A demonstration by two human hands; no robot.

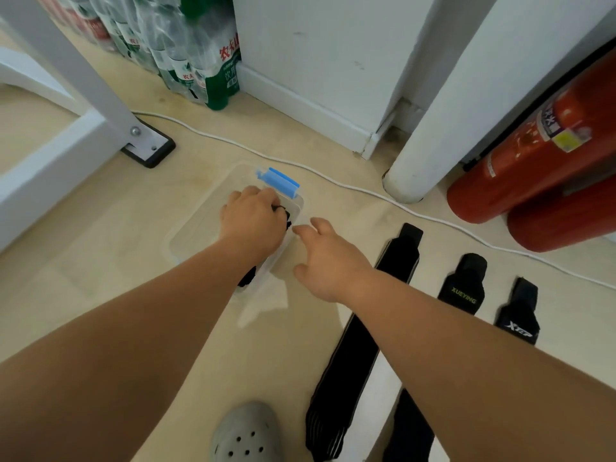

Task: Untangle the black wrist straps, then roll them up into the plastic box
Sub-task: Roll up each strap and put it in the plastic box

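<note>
The left hand [251, 221] reaches down into the plastic box [196, 225], fingers curled around a rolled black strap [286, 217] at the box's far right end; just beyond the knuckles sits the box's blue latch [278, 181]; back under the left forearm, more black strap [246, 278] lies in the near corner of the box. The right hand [328, 258] hovers just right of the grip, fingers spread and holding nothing, fingertips close to the box wall. Further right of the grip, three flat straps lie on the floor: a long strap [396, 258], a XUEYING strap [463, 285], an XTEP strap [518, 311].
</note>
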